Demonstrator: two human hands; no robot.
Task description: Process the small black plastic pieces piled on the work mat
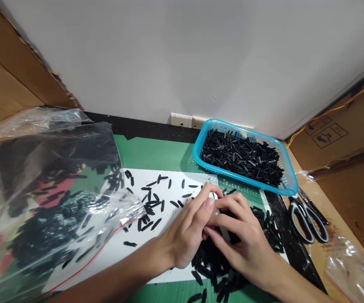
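My left hand [191, 227] and my right hand [240, 229] meet over the sheet of white paper [166, 269], fingertips touching. The fingers of both hands are closed in a pinch; whatever they grip is hidden between them. Beneath my right hand lies a pile of small black elongated pieces [212, 256], partly covered by it. Several similar loose black pieces [150, 206] are scattered over the paper left of my hands. Beyond my right hand, a blue plastic basket [245, 171] is filled with more black slivers [242, 155].
A clear zip bag [119, 198] holding black pieces covers the left side of the green mat [156, 153]. Scissors [308, 219] lie at right beside a small clear bag [349, 269]. Cardboard boxes [336, 130] flank both sides; a wall with sockets [182, 120] stands behind.
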